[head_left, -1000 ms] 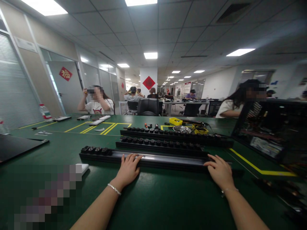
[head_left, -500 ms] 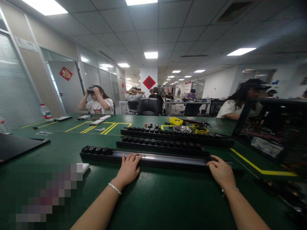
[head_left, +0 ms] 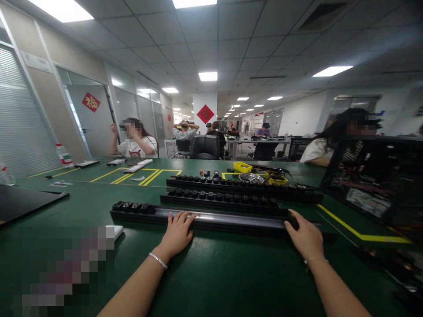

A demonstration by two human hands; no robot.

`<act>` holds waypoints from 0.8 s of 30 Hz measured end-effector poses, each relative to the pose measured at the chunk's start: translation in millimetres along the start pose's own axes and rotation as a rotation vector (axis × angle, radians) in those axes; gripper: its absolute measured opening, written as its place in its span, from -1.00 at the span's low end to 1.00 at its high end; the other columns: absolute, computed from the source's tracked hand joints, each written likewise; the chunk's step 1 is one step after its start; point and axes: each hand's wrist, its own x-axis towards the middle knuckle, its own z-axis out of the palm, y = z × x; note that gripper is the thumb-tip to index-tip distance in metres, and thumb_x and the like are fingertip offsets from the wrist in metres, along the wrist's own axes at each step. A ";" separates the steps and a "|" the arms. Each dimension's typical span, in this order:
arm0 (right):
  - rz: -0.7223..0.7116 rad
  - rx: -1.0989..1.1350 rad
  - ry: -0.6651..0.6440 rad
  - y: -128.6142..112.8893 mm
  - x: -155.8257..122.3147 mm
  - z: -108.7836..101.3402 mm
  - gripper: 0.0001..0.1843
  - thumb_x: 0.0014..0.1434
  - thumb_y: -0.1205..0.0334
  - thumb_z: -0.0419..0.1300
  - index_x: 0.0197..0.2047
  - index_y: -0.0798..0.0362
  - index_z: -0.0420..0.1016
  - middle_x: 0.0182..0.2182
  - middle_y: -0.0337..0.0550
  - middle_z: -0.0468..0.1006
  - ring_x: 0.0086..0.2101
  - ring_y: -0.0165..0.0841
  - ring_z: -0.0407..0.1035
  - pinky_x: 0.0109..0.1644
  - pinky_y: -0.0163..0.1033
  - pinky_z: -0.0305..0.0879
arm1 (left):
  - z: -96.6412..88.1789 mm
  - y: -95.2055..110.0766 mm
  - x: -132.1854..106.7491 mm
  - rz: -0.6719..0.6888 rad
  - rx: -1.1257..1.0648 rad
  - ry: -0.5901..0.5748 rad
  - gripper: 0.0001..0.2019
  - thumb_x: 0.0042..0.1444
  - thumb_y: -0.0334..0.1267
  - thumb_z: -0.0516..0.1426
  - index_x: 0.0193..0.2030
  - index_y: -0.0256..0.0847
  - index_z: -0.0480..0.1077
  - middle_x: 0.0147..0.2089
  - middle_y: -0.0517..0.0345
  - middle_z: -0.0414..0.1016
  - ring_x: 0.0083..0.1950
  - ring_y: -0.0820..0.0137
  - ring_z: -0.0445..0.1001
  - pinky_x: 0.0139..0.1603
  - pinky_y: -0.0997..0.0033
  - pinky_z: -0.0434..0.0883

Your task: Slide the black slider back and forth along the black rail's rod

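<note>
A long black rail (head_left: 228, 219) with a shiny grey channel lies across the green table in front of me. Several black power sockets (head_left: 135, 206) sit in its left end. My left hand (head_left: 176, 231) grips the rail left of its middle, fingers laid over the near edge and thumb toward me. At the right end, my right hand (head_left: 306, 235) has a black socket (head_left: 293, 221) between thumb and index finger; the fingers partly hide it. Behind lie two more black rails, a nearer one (head_left: 221, 202) and a farther one (head_left: 244, 185), each carrying a row of sockets.
A yellow tray (head_left: 242, 167), a shiny round dish (head_left: 251, 178) and cables lie at the back. An open black computer case (head_left: 360, 180) stands at right. A black panel (head_left: 26, 200) lies at left. A white-ended, blurred-out object (head_left: 114, 232) lies front left. Co-workers sit beyond the table.
My right hand has shifted slightly at the rail's end, its thumb and index finger wider apart, with more of the black socket showing. My left hand and the rail stay put.
</note>
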 end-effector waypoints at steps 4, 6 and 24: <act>0.138 -0.061 0.003 4.0 3.1 4.2 -0.39 0.05 -0.09 -0.11 0.11 0.01 0.23 -0.05 -0.01 0.42 -0.01 -0.08 0.22 0.04 0.07 0.04 | -0.3 0.1 0.0 0.001 -0.013 0.001 -0.44 0.00 -0.33 0.01 0.20 0.07 0.08 0.18 0.12 0.20 0.23 0.19 0.06 0.23 -0.16 -0.21; 0.166 -0.064 -0.009 6.1 4.3 5.9 -0.39 0.04 -0.11 -0.11 0.09 -0.01 0.25 -0.03 0.00 0.41 0.01 -0.07 0.20 0.05 0.10 -0.01 | -0.7 0.2 0.1 0.001 -0.019 0.001 -0.44 0.00 -0.33 0.01 0.19 0.06 0.08 0.18 0.12 0.20 0.23 0.19 0.06 0.23 -0.16 -0.22; 0.240 -0.093 -0.047 5.1 7.1 2.7 -0.44 0.05 -0.04 -0.14 0.05 -0.02 0.30 -0.20 -0.01 0.49 -0.12 -0.11 0.31 0.03 0.01 0.04 | 1.1 -1.7 -0.1 0.014 -0.016 0.017 -0.48 0.01 -0.30 0.02 0.16 0.06 0.11 0.17 0.13 0.21 0.23 0.21 0.06 0.23 -0.16 -0.23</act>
